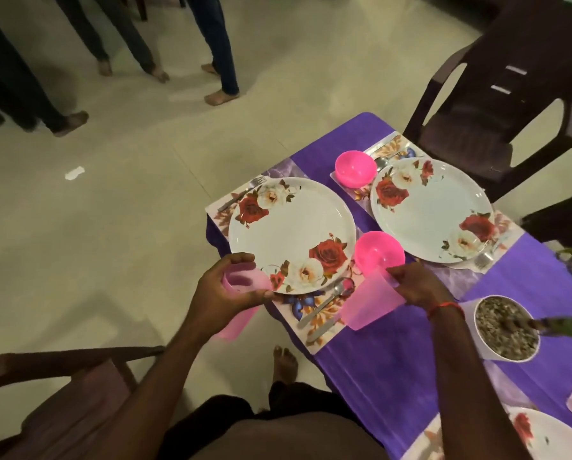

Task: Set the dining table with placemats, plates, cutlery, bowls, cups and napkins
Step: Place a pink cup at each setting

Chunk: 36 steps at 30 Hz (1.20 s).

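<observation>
While the fingers and thumb of the right hand (417, 283) pinch the rim of a translucent pink cup (371, 303), the cup hangs tilted over the near corner of a floral placemat (314, 323), just beside a spoon (324, 302) – whether its base touches the mat cannot be told. The right forearm reaches in over the table, a red thread (444, 307) at the wrist. The left hand (226, 287) is held off the table's edge with its fingers curled round a stack of pink cups (241, 282), thumb close to the rim of the near plate (291, 234). That plate, white with red and cream roses, sits on the placemat with a fork (241, 195) at its far side and a bright pink bowl (379, 252) just to its right. A second plate (430, 210) and a second pink bowl (356, 169) lie on the next mat. A purple cloth (394, 360) covers the table, where a white pot (507, 330) of gravel stands near the right wrist. A dark plastic chair (497, 104) faces the far setting – beyond, barefoot legs (218, 61) stand on the pale tiled floor (112, 227).
</observation>
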### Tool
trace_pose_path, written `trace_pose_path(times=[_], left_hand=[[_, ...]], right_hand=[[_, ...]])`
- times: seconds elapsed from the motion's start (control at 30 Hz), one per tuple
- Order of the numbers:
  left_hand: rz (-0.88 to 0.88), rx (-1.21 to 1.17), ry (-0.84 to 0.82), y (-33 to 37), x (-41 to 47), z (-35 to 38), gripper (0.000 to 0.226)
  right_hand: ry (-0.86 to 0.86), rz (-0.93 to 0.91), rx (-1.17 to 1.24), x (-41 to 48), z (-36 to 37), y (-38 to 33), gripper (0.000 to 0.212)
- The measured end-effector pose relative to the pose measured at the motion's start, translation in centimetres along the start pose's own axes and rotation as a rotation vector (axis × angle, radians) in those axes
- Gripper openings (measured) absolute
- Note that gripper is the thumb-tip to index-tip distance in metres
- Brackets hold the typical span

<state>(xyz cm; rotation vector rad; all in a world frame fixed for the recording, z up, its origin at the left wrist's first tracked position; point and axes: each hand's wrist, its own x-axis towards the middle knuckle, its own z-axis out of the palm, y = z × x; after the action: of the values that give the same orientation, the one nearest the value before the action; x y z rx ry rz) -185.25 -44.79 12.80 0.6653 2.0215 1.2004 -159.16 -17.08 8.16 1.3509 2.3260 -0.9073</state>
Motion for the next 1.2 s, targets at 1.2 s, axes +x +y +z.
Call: trace_pose_path(times=[1.2], left_hand=[[0.041,0.06,-0.131,2.8,7.6,0.5,0.079]], right_hand=[[0.269,0.052,0.134,2.8,-4.5,-2.5,0.035]])
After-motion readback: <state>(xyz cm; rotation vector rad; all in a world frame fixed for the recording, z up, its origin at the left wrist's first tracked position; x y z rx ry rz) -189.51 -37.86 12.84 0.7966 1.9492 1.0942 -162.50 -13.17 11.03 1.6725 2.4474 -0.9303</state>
